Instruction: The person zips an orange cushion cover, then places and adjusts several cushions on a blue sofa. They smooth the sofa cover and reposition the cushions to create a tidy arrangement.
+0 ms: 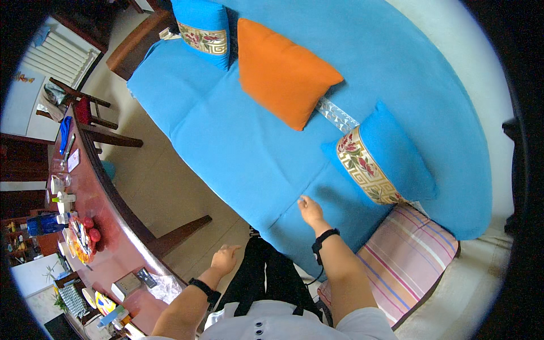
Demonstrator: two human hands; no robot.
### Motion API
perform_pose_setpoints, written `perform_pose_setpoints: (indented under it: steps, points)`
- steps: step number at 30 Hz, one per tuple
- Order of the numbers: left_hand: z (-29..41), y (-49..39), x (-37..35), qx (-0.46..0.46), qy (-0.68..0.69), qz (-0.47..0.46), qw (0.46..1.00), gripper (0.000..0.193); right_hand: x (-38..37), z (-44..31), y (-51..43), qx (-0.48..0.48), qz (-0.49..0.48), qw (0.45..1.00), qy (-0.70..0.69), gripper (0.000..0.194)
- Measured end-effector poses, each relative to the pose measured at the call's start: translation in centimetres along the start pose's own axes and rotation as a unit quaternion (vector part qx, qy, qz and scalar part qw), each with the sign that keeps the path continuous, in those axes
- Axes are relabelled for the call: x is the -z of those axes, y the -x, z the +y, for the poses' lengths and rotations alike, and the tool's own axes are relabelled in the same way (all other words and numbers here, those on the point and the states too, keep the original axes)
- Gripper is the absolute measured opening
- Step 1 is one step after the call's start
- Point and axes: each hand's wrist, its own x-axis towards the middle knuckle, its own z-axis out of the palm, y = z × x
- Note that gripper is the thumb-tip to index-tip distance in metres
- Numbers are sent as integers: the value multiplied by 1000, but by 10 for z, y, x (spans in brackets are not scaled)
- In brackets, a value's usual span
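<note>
Both my hands hang in the air beside a sofa with a light blue cover [221, 123]. My right hand [311, 210] is over the front part of the seat, fingers loosely curled around nothing. Over the floor, between the sofa and the table, is my left hand [225, 259], holding nothing, one finger pointing out. Against the backrest leans an orange cushion [282, 72]. Nearer to me on its right lies a blue cushion with a patterned floral band [403, 157]. Another blue cushion [204, 17] of this kind stands at the far end.
A striped cloth [408, 255] covers the sofa's near end. At left a long dark red table [114, 250] carries a fruit plate [78, 244], cups, a box [126, 286] and a crumpled plastic bag [165, 289]. A wooden chair [91, 112] stands by its far end.
</note>
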Motion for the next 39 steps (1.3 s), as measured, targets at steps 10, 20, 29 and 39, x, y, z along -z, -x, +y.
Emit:
perform_pose_setpoints:
  steps: [10, 20, 29, 39]
  points:
    - [26, -8, -48, 54, 27, 10, 998, 32, 39, 8, -161, 29, 159, 985, -58, 34]
    - [34, 9, -67, 171, 128, -165, 963, 31, 21, 3, -273, 113, 276, 951, -82, 26]
    - [43, 2, -74, 195, 182, -145, 953, 32, 11, -3, -308, 78, 352, 932, 42, 19]
    - [40, 3, -71, 220, 220, -115, 943, 29, -141, -107, -80, 356, -490, 791, -87, 29]
